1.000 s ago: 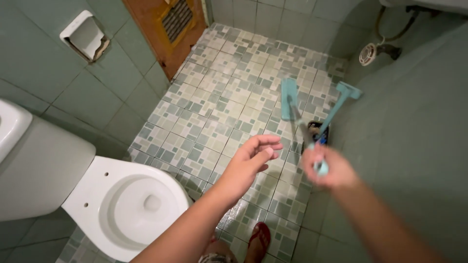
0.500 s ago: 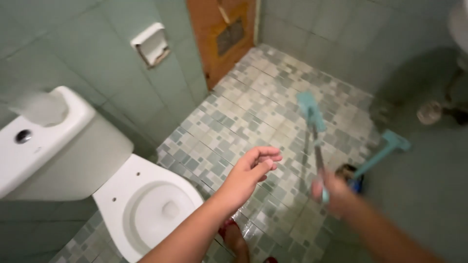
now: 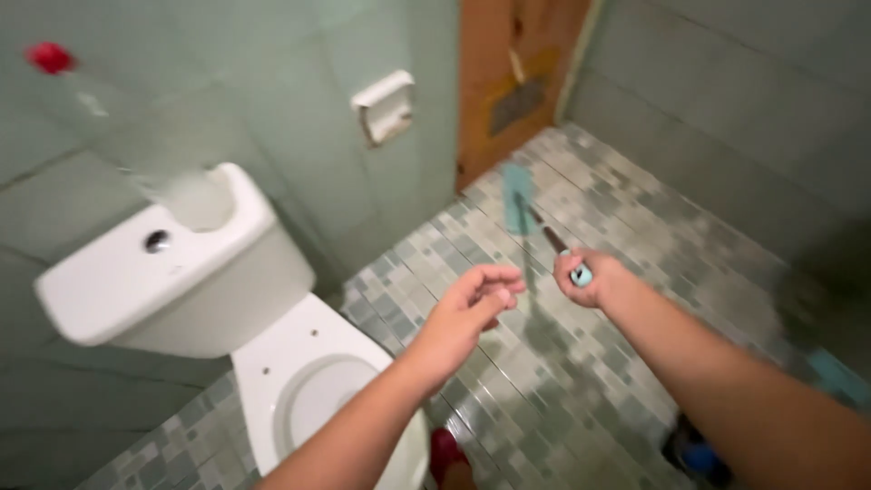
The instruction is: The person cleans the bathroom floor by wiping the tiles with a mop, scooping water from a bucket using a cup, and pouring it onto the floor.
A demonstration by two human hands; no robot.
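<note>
Right hand [image 3: 594, 279] grips the brush [image 3: 519, 198] handle (head blurred), carrying it right of the toilet [image 3: 272, 363]; left hand [image 3: 472, 308] hangs empty, fingers loosely curled.

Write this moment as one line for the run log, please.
right hand: grips teal long-handled brush, head over tiled floor | left hand: open, empty, beside toilet bowl | cistern: at wall

left hand [image 3: 472, 304]: empty, fingers loosely curled, forearm stretched forward, just right of the toilet [image 3: 181, 281] | right hand [image 3: 590, 277]: fist closed around a handle, arm extended, farther right
</note>
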